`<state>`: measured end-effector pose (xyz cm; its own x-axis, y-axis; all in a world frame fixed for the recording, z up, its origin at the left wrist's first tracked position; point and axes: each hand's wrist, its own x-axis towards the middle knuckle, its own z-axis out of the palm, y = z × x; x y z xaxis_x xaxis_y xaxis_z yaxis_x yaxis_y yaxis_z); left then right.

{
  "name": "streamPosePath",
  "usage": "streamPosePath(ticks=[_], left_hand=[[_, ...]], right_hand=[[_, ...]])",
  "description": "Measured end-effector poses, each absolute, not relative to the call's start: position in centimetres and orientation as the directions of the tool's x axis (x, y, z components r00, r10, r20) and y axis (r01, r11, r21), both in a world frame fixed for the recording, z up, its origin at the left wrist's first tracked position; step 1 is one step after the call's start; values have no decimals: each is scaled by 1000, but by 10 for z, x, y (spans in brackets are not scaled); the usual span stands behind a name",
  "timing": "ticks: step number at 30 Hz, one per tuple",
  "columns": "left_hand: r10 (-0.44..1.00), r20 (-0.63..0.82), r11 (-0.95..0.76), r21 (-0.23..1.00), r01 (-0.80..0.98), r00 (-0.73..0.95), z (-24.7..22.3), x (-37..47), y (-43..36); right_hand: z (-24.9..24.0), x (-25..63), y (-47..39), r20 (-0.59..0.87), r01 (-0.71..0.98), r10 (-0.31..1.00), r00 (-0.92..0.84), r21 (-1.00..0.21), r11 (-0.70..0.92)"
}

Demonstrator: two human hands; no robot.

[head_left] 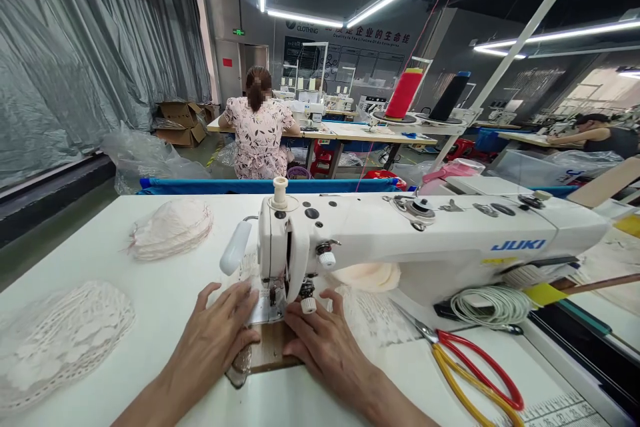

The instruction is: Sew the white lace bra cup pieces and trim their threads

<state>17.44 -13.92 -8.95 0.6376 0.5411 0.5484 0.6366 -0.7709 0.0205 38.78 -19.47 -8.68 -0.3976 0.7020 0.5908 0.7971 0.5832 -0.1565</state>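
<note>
A white JUKI sewing machine (pixel 430 233) stands across the table. My left hand (pixel 220 327) lies left of its needle area, fingers spread, beside the metal needle plate (pixel 265 312). Some white lace (pixel 247 267) shows just beyond those fingertips. Beneath my left thumb is a small shiny object (pixel 241 368) that I cannot identify. My right hand (pixel 325 340) rests on the right of the presser foot, fingers apart and slightly bent. Behind it lie a white lace piece (pixel 373 313) and cream fabric pieces (pixel 370 276). Whatever is directly under the fingers is hidden.
Scissors (pixel 475 373) with red and yellow handles lie at right, near a coiled pale cord (pixel 493 307). Stacked lace pieces (pixel 70 340) and another pale stack (pixel 173 230) sit at left. A person (pixel 257 130) sits ahead; another person (pixel 605 135) is far right.
</note>
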Motion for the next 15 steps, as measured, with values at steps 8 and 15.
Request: streamPosePath(ticks=[8,15], left_hand=[[701,396,-705,258,660,594,-61,161,-190],[611,476,-759,123,640,633,-77,127,-221]], right_hand=[[-87,381,-201,592,744,656,-467,-137,654],[-60,361,-238,364,609,596,-715,-93,787]])
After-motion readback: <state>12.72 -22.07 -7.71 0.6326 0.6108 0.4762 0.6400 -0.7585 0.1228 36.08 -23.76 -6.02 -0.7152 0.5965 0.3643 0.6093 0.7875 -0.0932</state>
